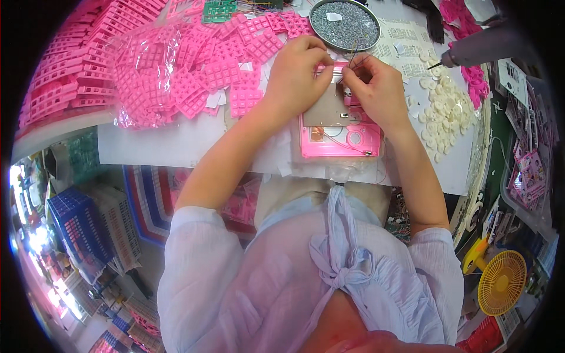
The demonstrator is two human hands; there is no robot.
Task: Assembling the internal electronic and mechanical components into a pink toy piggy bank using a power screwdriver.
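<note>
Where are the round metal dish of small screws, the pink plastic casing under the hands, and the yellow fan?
round metal dish of small screws (322,36), head view, left rim of the dish
pink plastic casing (344,144), head view, lower open half
yellow fan (501,282), head view, centre of the grille

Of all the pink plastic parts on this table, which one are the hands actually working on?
The pink open casing lying flat at the table's near edge, with thin wires inside it. Both the left hand and right hand rest on its far end; the pink grid pieces lie heaped, untouched, to the left.
</note>
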